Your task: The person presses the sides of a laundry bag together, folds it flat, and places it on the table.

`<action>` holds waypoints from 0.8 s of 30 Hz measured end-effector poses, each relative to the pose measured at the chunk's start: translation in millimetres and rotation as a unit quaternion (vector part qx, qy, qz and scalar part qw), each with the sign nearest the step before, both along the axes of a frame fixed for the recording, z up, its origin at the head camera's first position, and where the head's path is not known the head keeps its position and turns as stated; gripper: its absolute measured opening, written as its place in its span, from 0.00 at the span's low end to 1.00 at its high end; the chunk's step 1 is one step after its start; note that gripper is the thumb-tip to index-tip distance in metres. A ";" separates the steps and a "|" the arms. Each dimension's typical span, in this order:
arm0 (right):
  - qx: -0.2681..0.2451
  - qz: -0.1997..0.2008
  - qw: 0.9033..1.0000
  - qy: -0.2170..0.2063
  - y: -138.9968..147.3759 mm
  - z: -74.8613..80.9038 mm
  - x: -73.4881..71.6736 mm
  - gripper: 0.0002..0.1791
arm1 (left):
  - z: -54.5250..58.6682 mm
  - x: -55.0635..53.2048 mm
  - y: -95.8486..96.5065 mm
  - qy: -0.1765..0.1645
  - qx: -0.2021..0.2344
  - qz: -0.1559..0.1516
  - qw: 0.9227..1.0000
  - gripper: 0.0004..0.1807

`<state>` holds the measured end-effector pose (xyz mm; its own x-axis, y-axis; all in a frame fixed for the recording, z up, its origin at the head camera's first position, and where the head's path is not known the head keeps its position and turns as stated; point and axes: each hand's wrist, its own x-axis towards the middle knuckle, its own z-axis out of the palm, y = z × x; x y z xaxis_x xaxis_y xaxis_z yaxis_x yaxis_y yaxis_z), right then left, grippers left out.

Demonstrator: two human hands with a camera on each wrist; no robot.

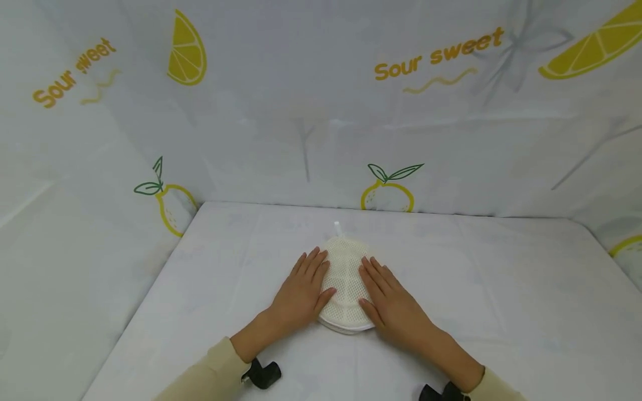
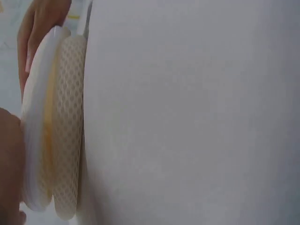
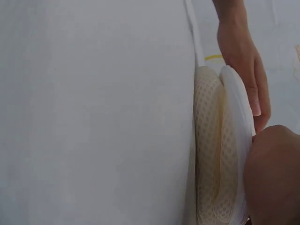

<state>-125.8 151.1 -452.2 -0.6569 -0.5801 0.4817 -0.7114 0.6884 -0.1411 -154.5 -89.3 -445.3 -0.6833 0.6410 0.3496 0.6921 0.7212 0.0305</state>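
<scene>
A cream mesh laundry bag (image 1: 346,275) with white edging lies flat on the table, a small white tab (image 1: 338,228) sticking out at its far end. My left hand (image 1: 302,295) rests on its left side with straight fingers. On the right side, my right hand (image 1: 393,301) lays its extended fingers and thumb over the mesh. Seen edge-on in the left wrist view, the bag (image 2: 70,126) has two thick layers with a narrow gap between them. The right wrist view shows the same layered edge (image 3: 209,140), with my right hand (image 3: 275,173) over the white-trimmed upper layer.
White cloth (image 1: 501,301) covers the table. Behind it and to the left hang pale sheets (image 1: 281,83) printed with lemons and lettering. A black wrist mount (image 1: 264,374) sits under the left forearm, another (image 1: 443,392) by the right one.
</scene>
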 end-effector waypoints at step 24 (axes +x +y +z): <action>0.193 0.313 0.930 0.019 -4.1 22.4 -16.7 0.38 | 31.9 -103.1 20.2 -0.089 -0.096 -0.315 0.940 0.28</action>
<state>-142.6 147.0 -429.8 -0.1188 -0.9777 0.1730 -0.9893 0.1314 0.0637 -257.6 -69.1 -413.4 -0.1833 0.9777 0.1024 0.9799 0.1734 0.0985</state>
